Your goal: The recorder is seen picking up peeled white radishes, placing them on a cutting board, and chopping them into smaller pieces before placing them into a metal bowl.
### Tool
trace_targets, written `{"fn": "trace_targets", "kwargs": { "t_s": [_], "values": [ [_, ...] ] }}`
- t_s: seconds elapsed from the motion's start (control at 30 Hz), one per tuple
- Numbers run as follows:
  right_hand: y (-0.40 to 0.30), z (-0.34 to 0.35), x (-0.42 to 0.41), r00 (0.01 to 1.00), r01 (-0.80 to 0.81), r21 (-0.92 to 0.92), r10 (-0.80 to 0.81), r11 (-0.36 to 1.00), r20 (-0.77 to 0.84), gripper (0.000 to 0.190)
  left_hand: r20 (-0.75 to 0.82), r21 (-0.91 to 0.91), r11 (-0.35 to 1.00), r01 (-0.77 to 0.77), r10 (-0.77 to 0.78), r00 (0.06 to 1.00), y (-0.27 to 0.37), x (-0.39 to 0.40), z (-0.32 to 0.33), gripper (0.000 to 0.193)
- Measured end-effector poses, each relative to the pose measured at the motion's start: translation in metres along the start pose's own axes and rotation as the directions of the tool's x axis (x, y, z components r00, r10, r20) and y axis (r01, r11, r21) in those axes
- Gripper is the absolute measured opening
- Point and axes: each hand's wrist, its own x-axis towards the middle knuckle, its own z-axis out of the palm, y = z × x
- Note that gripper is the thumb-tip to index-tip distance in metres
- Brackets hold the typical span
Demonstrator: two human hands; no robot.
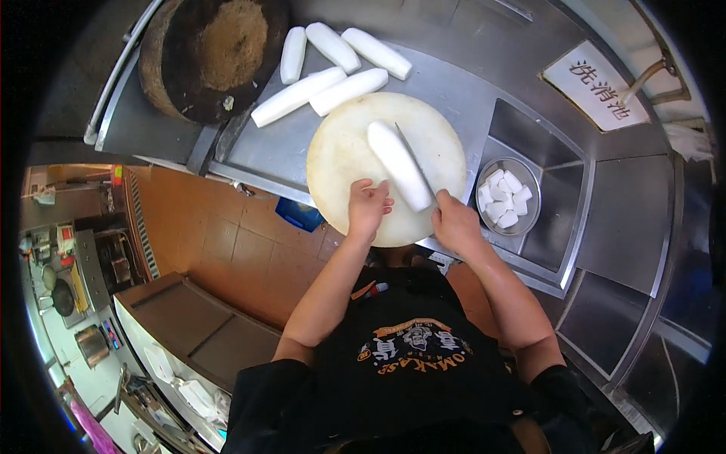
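A peeled white radish (397, 164) lies at a slant on a round cutting board (334, 164). My right hand (456, 224) grips a kitchen knife (413, 152), its blade running along the radish's right side; whether the blade touches it I cannot tell. Left of the radish's near end is my left hand (367, 207), fingers apart and holding nothing, over the board. Several more peeled radishes (349, 91) lie on the steel counter (448, 79) behind the board. At the right, a round metal bowl (537, 196) holds white radish chunks (503, 196).
The bowl stands in a steel sink (553, 227) right of the board. A thick, dark round chopping block (181, 68) is at the back left. A sign with writing (595, 85) is on the wall. Below the counter edge, a blue container (299, 214) is on the tiled floor (249, 244).
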Motion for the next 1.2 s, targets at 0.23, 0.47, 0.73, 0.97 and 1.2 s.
{"fn": "trace_targets", "kwargs": {
  "t_s": [0.23,0.47,0.73,0.97,1.2],
  "values": [
    [0.012,-0.005,0.001,0.987,0.102,-0.105,-0.087,0.989,0.135,0.024,0.243,0.248,0.847,-0.47,0.416,0.876,-0.005,0.007,0.01,0.058],
    [0.009,-0.004,-0.014,0.978,0.047,-0.124,-0.02,0.991,0.208,0.026,0.364,0.661,0.182,-0.728,0.77,0.524,0.013,-0.005,-0.01,0.04],
    [-0.054,-0.034,0.009,0.996,0.023,-0.169,-0.009,0.985,0.083,0.02,0.725,0.273,-0.078,-0.959,0.672,0.152,0.044,0.06,-0.018,0.017],
    [-0.093,-0.041,0.018,0.974,0.007,-0.262,0.053,0.965,0.222,0.02,0.685,0.211,-0.004,-0.977,0.714,0.145,0.038,0.074,-0.014,0.017],
    [-0.105,-0.048,0.04,0.913,-0.044,-0.351,0.18,0.935,0.365,0.023,0.664,0.16,0.037,-0.986,0.736,0.135,0.037,0.081,-0.014,0.02]
  ]
}}
